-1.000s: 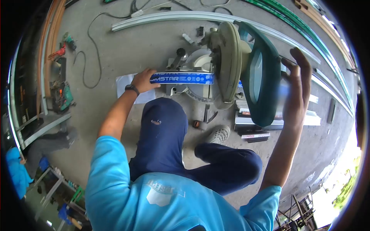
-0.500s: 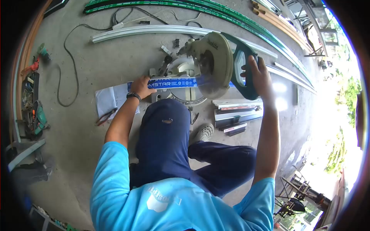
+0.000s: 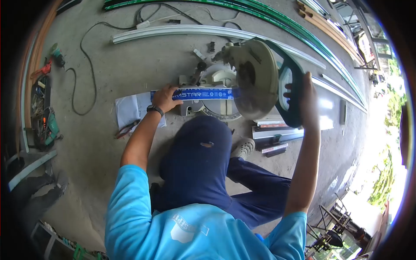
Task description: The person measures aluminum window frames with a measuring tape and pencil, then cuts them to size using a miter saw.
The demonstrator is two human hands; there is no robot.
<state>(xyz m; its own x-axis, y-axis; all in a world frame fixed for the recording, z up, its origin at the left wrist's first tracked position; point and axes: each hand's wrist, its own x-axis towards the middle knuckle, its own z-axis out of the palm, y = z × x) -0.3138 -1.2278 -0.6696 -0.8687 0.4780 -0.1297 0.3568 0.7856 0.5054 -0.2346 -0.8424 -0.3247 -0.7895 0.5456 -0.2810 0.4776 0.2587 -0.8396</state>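
Note:
My left hand [image 3: 166, 99] is closed on the left end of a long profile [image 3: 203, 94] covered in blue printed film, which lies across the base [image 3: 221, 109] of a miter saw. The saw's head [image 3: 255, 80], cream with a clear lower guard, is over the right part of the profile and hides it. My right hand [image 3: 308, 104], slightly blurred, wraps round the dark green saw handle [image 3: 291, 80]. Beneath my left wrist, pliers [image 3: 127, 128] lie on white paper [image 3: 126, 112].
Long pale profiles [image 3: 182, 29] and green-wrapped ones [image 3: 260, 19] lie beyond the saw. Short offcuts [image 3: 277, 134] are stacked right of my shoe [image 3: 243, 148]. A cable [image 3: 89, 56] snakes over the floor at left, near a tool tray [image 3: 41, 104].
The whole view has shifted, so most things appear farther right. The saw head and my right hand appear slightly nearer me, and the head hides more of the profile's right end.

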